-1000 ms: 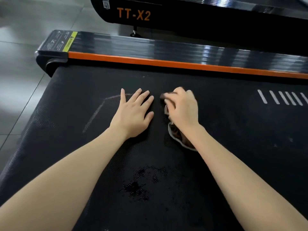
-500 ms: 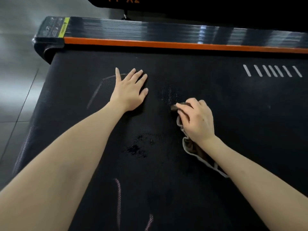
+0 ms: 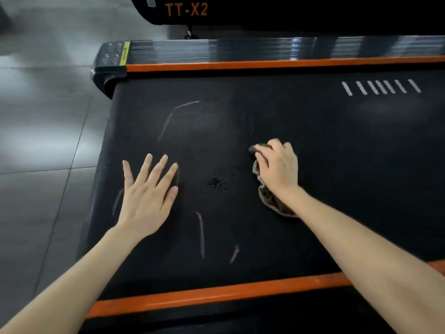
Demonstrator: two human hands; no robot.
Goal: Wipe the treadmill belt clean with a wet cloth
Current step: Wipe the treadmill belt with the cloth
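Pulled down-frame over the black textured treadmill belt [image 3: 337, 153], crumpled brown cloth [image 3: 269, 201] gripped in right hand [image 3: 279, 167], left hand [image 3: 144, 201] flat, open; dark blotch [image 3: 214, 183] mid-frame unwiped.

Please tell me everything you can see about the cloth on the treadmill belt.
The cloth is a small soft rag, dark brown with a paler grey edge, crumpled. It lies on the black belt, mostly hidden under the right hand, whose curled fingers grip it. One corner shows past the fingertips; a bunch trails beside the wrist. Wetness cannot be told.
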